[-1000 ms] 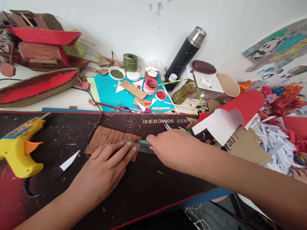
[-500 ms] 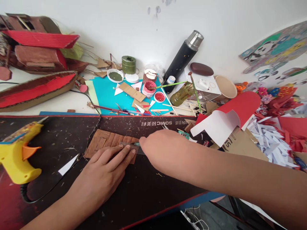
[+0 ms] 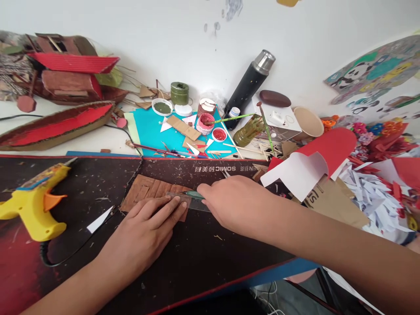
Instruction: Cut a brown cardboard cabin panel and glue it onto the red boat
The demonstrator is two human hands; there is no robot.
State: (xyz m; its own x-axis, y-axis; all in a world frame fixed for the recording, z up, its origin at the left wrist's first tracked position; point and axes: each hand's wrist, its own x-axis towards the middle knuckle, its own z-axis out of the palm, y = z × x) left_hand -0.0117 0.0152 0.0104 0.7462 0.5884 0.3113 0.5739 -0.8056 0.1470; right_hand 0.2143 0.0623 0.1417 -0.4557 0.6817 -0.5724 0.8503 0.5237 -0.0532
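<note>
A piece of brown painted cardboard (image 3: 154,188) lies on the dark mat, with a clear ruler (image 3: 198,204) across its right part. The fingers of my left hand (image 3: 144,227) are stretched out flat, their tips pressing the ruler onto the cardboard. My right hand (image 3: 229,201) is closed around a green utility knife (image 3: 194,194). Its front end points left along the ruler's upper edge, over the cardboard; the rest of the handle is hidden in the fist.
A yellow glue gun (image 3: 41,201) lies at the left, its cord running beside the cardboard. Behind the mat (image 3: 183,271) stand model boats (image 3: 59,127), paint pots (image 3: 205,124) and a black thermos (image 3: 249,81). Cardboard (image 3: 341,205) and white paper strips (image 3: 377,201) are heaped at the right.
My right hand has shifted slightly right and turned, showing more of the utility knife. My left hand stays pressed on the ruler. The camera view has shifted a little.
</note>
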